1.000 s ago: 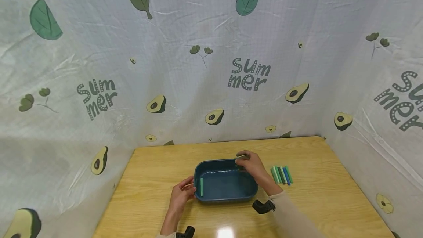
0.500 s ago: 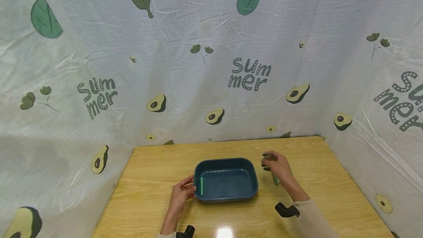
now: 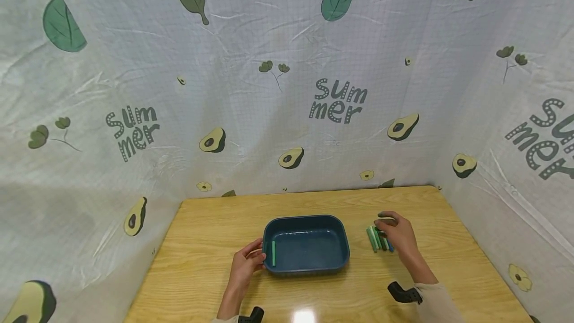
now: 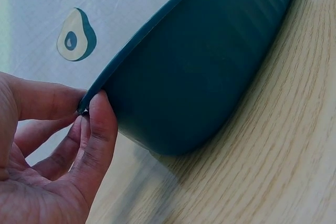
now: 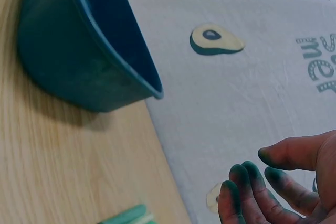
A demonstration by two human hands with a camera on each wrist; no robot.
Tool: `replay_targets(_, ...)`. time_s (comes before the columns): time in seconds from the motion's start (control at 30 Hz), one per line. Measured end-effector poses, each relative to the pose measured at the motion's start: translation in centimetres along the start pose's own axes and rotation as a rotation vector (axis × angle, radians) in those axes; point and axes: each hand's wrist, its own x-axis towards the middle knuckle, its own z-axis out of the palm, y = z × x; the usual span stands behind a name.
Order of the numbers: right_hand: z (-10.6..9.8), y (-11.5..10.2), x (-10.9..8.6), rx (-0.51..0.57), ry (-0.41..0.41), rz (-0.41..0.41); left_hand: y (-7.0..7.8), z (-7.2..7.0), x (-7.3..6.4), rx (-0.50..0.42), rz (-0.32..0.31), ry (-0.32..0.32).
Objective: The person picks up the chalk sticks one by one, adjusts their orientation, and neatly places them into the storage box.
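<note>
My left hand [image 3: 245,263] pinches the rim of a dark teal plastic tub [image 3: 309,269] at its left end; in the left wrist view thumb and fingers meet on the rim. One green chalk stick [image 3: 273,253] lies inside, along the tub's left wall. To the right of the tub, several chalk sticks [image 3: 373,240] in greens and blue lie side by side on the table. Over their far right part hovers my right hand [image 3: 400,233], hiding some of them. Its fingers are loosely bent with nothing between them, and green stains mark the fingertips [image 5: 240,174].
A wooden table [image 3: 211,218] bears everything. Behind and beside it hangs a white printed sheet [image 3: 251,113] with avocados and lettering, meeting the table's back edge. A black wrist camera [image 3: 403,293] sits on my right forearm.
My right hand has moved from the tub's back right corner rightward to above the chalk sticks. The left hand, the tub and the green stick inside keep their places.
</note>
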Motion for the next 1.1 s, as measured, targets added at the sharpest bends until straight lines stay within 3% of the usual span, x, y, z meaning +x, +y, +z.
replay_targets(0.4, -1.6, 1.6, -0.3, -0.052, 0.115, 0.024, 0.2, 0.3, 0.2, -0.007, 0.014, -0.009)
replay_targets(0.67, -2.1, 2.6, -0.3, -0.024, 0.219, 0.029, 0.4, 0.2, 0.4, -0.001, 0.019, -0.008)
replay_targets(0.9, -1.4, 4.5, -0.8, -0.112, 0.334, 0.025, 0.4, 0.2, 0.4, 0.005, 0.015, -0.002)
replay_targets(1.1, -0.3, 6.2, -0.7, -0.153, 0.382, 0.000, 0.4, 0.3, -0.3, 0.007, 0.004, -0.002)
